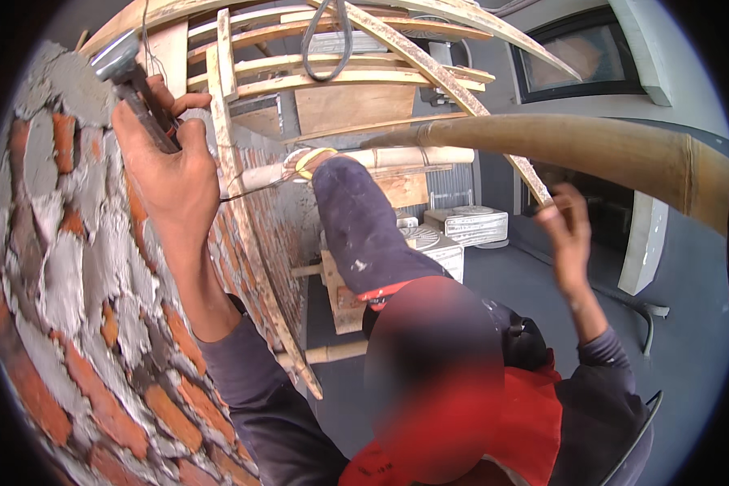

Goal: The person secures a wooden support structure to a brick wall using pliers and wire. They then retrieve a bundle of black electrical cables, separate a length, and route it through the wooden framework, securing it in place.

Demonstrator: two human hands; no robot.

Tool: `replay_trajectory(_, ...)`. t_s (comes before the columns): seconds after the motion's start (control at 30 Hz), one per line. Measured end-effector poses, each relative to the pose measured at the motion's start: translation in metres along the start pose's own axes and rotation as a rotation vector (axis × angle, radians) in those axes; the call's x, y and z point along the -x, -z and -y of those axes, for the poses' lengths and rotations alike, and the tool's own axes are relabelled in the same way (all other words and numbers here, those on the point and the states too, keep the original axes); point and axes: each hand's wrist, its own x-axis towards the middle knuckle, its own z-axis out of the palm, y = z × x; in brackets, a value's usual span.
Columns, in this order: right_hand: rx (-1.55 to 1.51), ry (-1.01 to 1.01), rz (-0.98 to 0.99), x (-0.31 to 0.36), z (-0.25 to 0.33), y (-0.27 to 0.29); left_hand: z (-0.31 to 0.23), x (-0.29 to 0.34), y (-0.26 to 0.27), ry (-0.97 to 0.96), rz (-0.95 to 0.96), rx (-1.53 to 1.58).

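Note:
My left hand [170, 162] is closed round the dark handle of a hammer [118, 58], whose silver head points up and away at the upper left. A mortar-smeared brick wall [81, 275] lies beside that hand and forearm. At the right, my right hand [571, 239], slightly blurred, grips the lower end of a long, rough wooden strip [429, 69]. The strip slants up and left across a frame of wooden battens [348, 78]. My foot [300, 164], in a yellow-strapped sandal, rests on a pale bamboo pole [413, 157].
A thick bamboo pole [575, 138] crosses the upper right. An upright batten [251, 243] runs beside the wall. Far below are white outdoor units [467, 224] and a grey floor [510, 324]. A black cable loop [306, 49] hangs over the battens; a dark-framed window [579, 57] is beyond.

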Motion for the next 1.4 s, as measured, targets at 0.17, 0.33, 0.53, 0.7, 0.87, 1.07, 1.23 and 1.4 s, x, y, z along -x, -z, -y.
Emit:
replay_trajectory(0.17, -0.054, 0.449, -0.301, -0.006, 0.050, 0.068, -0.028, 0.016, 0.023, -0.151, 0.055, -0.267)
replay_trajectory(0.33, 0.267, 0.024, 0.424, 0.010, 0.055, 0.053, -0.057, 0.014, 0.049, -0.030, 0.170, -0.263)
replay_trajectory(0.53, 0.266, 0.296, 0.780, -0.021, 0.082, -0.059, -0.035, -0.029, 0.094, -0.129, 0.388, -0.456)
replay_trajectory(0.7, 0.094, 0.670, 0.611, -0.095, 0.147, -0.142, -0.024, -0.062, 0.115, 0.163, 0.369, -0.212)
replay_trajectory(0.87, -0.548, 0.813, 0.458, -0.166, 0.281, -0.209, -0.021, -0.084, 0.119, 0.480, 0.607, -0.335)
replay_trajectory(1.07, -1.094, 0.834, 0.878, -0.241, 0.475, -0.281, 0.007, -0.101, 0.129, 0.546, 0.834, -0.267)
replay_trajectory(1.23, -0.872, 1.013, 0.904, -0.224, 0.574, -0.396, 0.015, -0.114, 0.149, 0.765, 0.939, -0.225)
replay_trajectory(1.4, -0.728, 0.784, 1.541, -0.198, 0.621, -0.449, 0.021, -0.122, 0.155, 0.993, 0.724, 0.091)
